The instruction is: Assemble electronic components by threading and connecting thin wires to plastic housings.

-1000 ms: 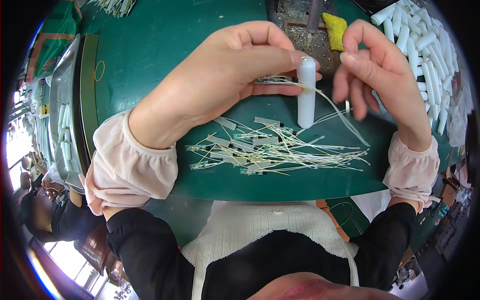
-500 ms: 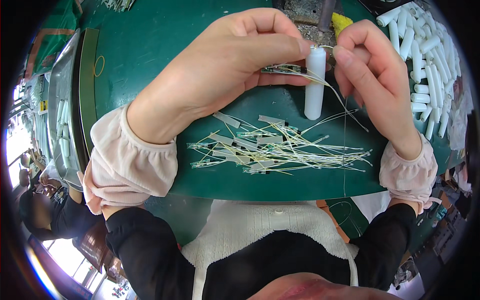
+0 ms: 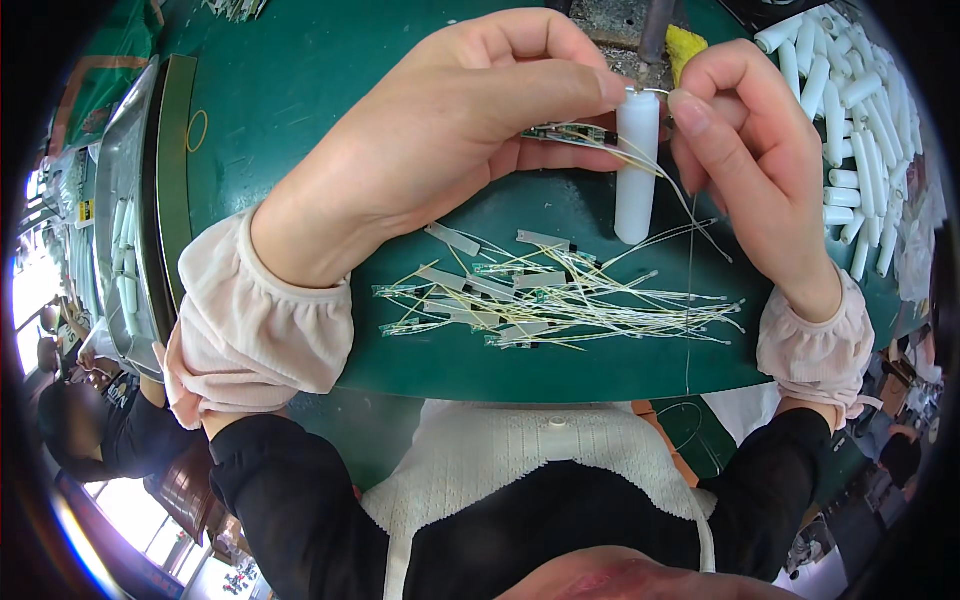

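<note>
Head cam: L hand (image 3: 430, 140) gripped wht cyl. (image 3: 637, 185) + wired PCB (image 3: 565, 132); R hand (image 3: 755, 160) pinched thin wire (image 3: 651, 91) by cyl. top; more wired PCBs (image 3: 492, 289) lay on grn table (image 3: 320, 60).

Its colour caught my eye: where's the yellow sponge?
Upper right of centre in the head view, the yellow sponge is beyond the right hand, right of the rod.

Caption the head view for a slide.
Left hand holding a white cylinder, right hand pinching thin wire near its top, wired boards on the green table.
</note>
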The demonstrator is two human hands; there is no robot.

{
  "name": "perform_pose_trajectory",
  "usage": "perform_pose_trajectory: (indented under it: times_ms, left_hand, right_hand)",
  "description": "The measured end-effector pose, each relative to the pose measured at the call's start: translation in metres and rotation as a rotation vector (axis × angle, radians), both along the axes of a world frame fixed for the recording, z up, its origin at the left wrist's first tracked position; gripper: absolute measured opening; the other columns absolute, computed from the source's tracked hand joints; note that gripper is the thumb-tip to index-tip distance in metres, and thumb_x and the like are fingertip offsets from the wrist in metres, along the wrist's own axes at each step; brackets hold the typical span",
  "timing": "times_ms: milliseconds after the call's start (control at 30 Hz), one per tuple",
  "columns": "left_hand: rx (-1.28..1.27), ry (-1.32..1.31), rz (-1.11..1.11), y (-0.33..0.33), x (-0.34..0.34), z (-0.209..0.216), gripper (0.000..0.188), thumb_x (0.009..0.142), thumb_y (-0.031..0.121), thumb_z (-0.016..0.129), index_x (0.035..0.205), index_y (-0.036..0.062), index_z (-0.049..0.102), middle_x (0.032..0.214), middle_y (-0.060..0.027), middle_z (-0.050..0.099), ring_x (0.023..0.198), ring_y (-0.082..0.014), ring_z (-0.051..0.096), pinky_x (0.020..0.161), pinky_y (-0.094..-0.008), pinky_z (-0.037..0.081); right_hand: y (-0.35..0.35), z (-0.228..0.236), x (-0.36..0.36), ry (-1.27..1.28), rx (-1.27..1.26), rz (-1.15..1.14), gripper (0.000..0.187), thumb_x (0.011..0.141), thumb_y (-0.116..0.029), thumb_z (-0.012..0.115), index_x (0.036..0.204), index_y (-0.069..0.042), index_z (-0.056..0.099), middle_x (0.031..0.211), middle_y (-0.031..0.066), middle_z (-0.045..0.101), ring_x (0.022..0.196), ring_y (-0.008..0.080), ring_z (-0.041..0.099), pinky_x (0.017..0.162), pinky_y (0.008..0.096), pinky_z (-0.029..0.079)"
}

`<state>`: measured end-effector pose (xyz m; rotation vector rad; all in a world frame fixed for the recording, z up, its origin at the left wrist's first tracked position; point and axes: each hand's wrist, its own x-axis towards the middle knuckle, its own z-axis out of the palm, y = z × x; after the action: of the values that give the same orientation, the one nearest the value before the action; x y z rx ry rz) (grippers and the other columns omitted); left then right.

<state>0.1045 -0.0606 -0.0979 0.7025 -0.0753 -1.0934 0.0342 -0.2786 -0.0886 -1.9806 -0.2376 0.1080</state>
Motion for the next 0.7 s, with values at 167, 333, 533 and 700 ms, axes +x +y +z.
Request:
perform_pose_trajectory:
  times_ms: [167, 333, 533, 700]
  left_hand:
    - [-0.036, 0.010, 0.001, 0.001, 0.000, 0.000, 0.008, 0.096, 0.006, 0.053, 0.102, 0.0015, 0.051, 0.101, -0.0071, 0.061, 0.094, -0.0148, 0.062, 0.091, -0.0346, 0.054]
    - [-0.004, -0.003, 0.006, -0.001, 0.000, -0.001, 0.008, 0.095, 0.006, 0.054, 0.102, 0.0017, 0.051, 0.103, -0.0069, 0.061, 0.094, -0.0150, 0.062, 0.090, -0.0352, 0.055]
    - [0.055, -0.150, 0.034, -0.004, -0.005, -0.010, 0.009, 0.092, 0.008, 0.059, 0.096, 0.0015, 0.056, 0.099, -0.0077, 0.063, 0.093, -0.0152, 0.064, 0.086, -0.0310, 0.055]
    - [0.152, -0.301, 0.022, -0.005, -0.009, -0.002, 0.011, 0.090, 0.011, 0.062, 0.093, 0.0016, 0.058, 0.097, -0.0082, 0.064, 0.093, -0.0154, 0.064, 0.084, -0.0300, 0.056]
  right_hand:
    - [-0.002, -0.004, 0.000, -0.028, 0.003, 0.011, 0.009, 0.099, -0.015, 0.048, 0.099, -0.006, 0.048, 0.061, -0.0035, 0.050, 0.051, -0.0007, 0.036, 0.047, 0.0157, 0.023]
    - [-0.002, -0.005, 0.000, -0.067, 0.015, 0.002, 0.009, 0.099, -0.014, 0.048, 0.099, -0.005, 0.048, 0.061, -0.0032, 0.050, 0.054, -0.0001, 0.039, 0.049, 0.0157, 0.025]
    - [-0.004, 0.003, 0.001, 0.116, 0.097, 0.021, 0.008, 0.098, -0.013, 0.050, 0.098, -0.006, 0.048, 0.061, -0.0040, 0.050, 0.053, 0.0000, 0.039, 0.047, 0.0159, 0.024]
    - [-0.005, 0.000, -0.002, 0.218, 0.172, 0.040, 0.016, 0.095, -0.012, 0.054, 0.109, -0.003, 0.050, 0.063, -0.0045, 0.050, 0.053, -0.0001, 0.040, 0.048, 0.0157, 0.025]
